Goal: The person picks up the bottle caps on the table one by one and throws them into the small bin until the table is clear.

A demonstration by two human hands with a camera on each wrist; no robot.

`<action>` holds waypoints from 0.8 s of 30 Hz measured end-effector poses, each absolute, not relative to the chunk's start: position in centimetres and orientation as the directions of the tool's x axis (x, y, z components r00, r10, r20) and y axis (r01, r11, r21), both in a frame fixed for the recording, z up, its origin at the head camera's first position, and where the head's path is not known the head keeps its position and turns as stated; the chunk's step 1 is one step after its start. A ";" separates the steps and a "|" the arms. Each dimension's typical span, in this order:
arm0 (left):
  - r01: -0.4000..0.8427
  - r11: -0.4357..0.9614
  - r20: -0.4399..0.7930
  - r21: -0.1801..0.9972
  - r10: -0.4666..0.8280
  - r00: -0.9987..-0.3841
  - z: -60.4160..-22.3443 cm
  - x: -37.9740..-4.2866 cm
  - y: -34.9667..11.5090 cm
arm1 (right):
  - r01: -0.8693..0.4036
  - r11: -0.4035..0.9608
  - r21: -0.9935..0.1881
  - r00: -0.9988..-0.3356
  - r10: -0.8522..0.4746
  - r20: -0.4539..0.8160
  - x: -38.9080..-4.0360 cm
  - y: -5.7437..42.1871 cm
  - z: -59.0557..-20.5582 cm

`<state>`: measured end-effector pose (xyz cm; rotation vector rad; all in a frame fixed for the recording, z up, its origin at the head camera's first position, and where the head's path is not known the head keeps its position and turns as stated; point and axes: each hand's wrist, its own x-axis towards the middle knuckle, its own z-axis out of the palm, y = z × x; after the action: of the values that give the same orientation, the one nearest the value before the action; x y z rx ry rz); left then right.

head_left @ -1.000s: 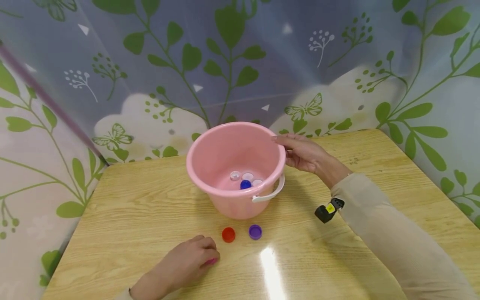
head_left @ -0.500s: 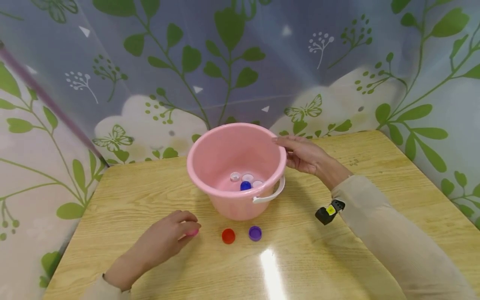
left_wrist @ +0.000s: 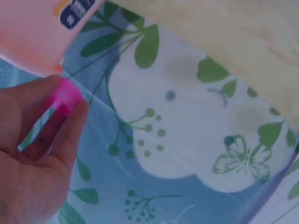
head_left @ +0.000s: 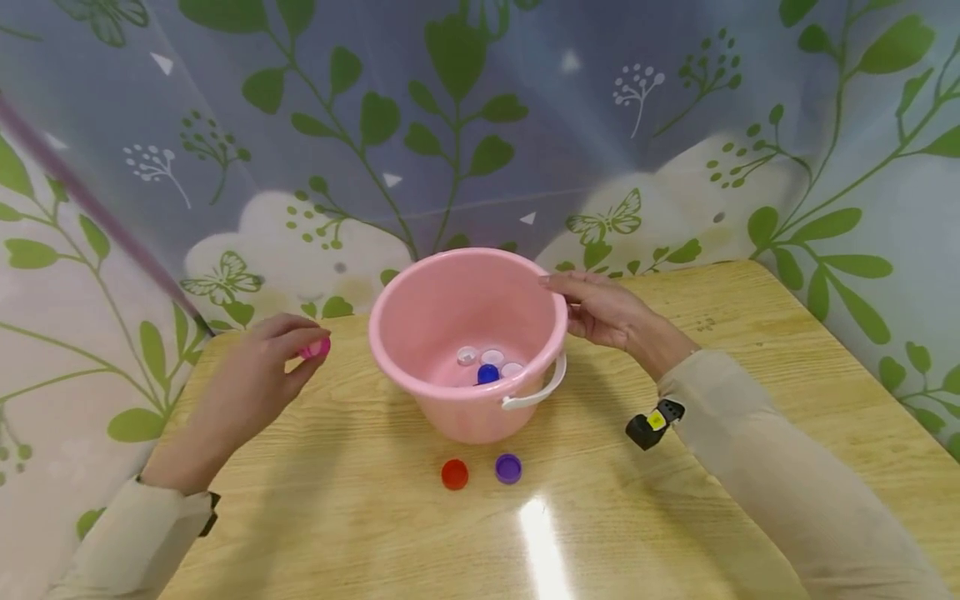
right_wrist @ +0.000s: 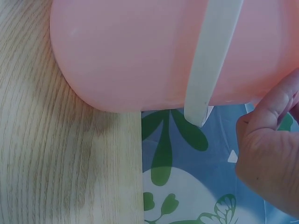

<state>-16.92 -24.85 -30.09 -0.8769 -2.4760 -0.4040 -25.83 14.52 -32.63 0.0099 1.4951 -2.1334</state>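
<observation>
Raised above the left part of the table, my left hand (head_left: pixel 251 392) pinches a bright pink bottle cap (head_left: pixel 315 347) between thumb and fingertips. The left wrist view shows the same pink cap (left_wrist: pixel 68 96) close to the bucket's edge in that view. My right hand (head_left: pixel 609 312) grips the rim of a pink bucket (head_left: pixel 382 367) on its right side, thumb on the rim and fingers beneath. Inside the bucket lie a blue cap (head_left: pixel 488 373) and several clear or whitish caps (head_left: pixel 467 356). In front of it on the table are a red cap (head_left: pixel 454 474) and a purple cap (head_left: pixel 508 469).
The bucket's white handle (head_left: pixel 536 395) hangs down at its front right. A wood-grain table (head_left: pixel 645 525) stands against a leaf-and-butterfly patterned curtain (head_left: pixel 300 150). Light glares on the tabletop near the front.
My left hand has lifted the pink cap off the table beside the red one and carried it up and to the left. My right hand and the bucket have stayed in place.
</observation>
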 end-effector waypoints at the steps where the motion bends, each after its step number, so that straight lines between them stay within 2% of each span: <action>1: 0.652 0.750 0.539 0.113 0.505 -0.674 -29.7 -17.3 -24.8 | 0.425 -0.250 -0.870 -0.859 -0.416 -0.300 -25.8 14.5 -32.6; 14: 0.749 0.650 0.532 0.129 0.592 -0.605 -27.1 -22.0 -19.7 | 0.427 -0.271 -0.863 -0.865 -0.400 -0.303 -25.7 14.2 -32.7; 19: 0.772 0.621 0.492 0.137 0.634 -0.597 -27.5 -23.4 -17.4 | 0.427 -0.272 -0.862 -0.867 -0.395 -0.305 -25.7 14.2 -32.6; 24: 0.766 0.627 0.447 0.142 0.650 -0.615 -28.2 -24.7 -16.2 | 0.429 -0.272 -0.861 -0.865 -0.400 -0.304 -25.7 14.2 -32.6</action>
<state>-24.66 -16.15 -28.23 -1.1317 -2.4987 -0.4570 -25.70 14.24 -32.63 0.0358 1.4748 -2.1603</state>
